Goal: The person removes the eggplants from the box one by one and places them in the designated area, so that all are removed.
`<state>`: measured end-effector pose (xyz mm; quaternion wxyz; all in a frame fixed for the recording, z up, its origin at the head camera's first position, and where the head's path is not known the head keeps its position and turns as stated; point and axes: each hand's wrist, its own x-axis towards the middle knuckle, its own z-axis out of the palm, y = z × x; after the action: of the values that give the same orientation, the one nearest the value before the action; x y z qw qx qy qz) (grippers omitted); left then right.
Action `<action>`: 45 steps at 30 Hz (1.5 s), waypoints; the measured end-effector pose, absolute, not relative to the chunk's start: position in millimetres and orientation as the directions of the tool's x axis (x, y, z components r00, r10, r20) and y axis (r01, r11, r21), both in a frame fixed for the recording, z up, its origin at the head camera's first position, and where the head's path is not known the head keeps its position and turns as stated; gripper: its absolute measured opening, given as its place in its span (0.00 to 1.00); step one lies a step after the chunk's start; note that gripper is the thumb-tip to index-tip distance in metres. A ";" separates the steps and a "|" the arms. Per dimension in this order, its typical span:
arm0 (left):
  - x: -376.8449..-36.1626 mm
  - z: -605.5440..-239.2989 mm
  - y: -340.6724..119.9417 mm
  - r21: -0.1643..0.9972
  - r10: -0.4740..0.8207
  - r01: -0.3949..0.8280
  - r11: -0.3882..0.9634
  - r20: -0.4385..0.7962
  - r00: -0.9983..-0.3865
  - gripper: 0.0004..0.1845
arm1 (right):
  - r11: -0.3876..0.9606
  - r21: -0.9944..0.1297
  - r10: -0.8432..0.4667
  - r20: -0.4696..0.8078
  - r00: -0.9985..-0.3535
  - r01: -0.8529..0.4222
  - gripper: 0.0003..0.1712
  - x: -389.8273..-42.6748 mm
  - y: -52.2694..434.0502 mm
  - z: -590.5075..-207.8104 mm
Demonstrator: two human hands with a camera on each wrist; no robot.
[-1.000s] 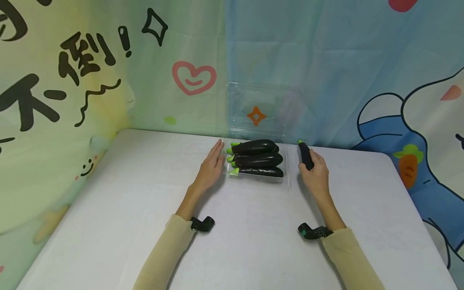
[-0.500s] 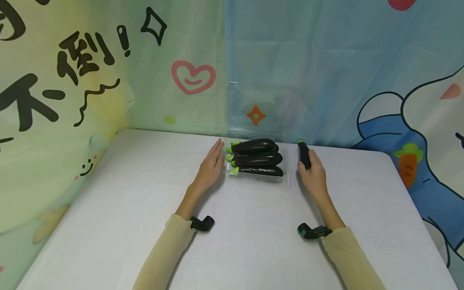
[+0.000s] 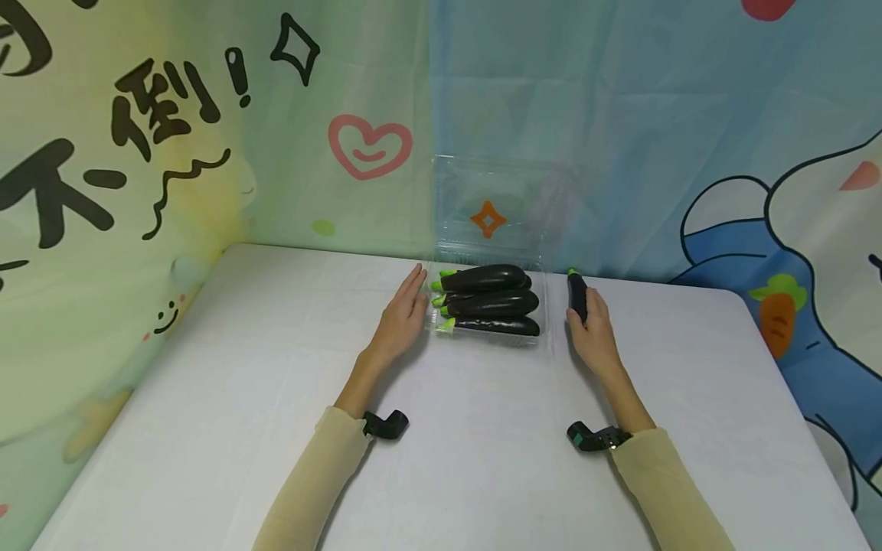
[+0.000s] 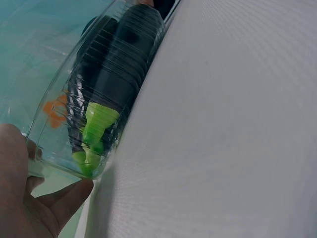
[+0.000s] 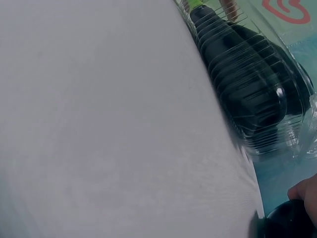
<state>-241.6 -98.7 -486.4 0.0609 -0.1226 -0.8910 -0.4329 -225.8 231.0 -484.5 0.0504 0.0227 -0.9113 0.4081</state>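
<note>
The right hand (image 3: 594, 337) covers the lower half of its eggplant (image 3: 576, 294). Both wrist views crop the clear box (image 4: 74, 124); its lowest eggplants stay hidden.

Right hand (image 3: 592, 337) has crept left and slightly away from the body — closer to the tray (image 3: 547, 337) than a second ago. The eggplant (image 3: 577, 295) it grips moved with it and now stands nearer upright, green tip still pointing away — more of it hidden behind the fingers.

Head view high, facing down; wrist views low (close), sharing tray (image 3: 544, 306)
</note>
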 end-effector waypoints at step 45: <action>-242.5 -487.4 -98.5 0.758 0.173 0.271 0.594 0.208 -0.963 0.26 | 0.735 -0.660 0.012 0.244 -0.970 -0.157 0.41 -223.8 227.0 -465.3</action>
<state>-242.5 -98.5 -487.4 0.0562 -0.1246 -0.8910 -0.4330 -223.8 227.0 -465.3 0.1164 0.0393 -0.9241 0.3620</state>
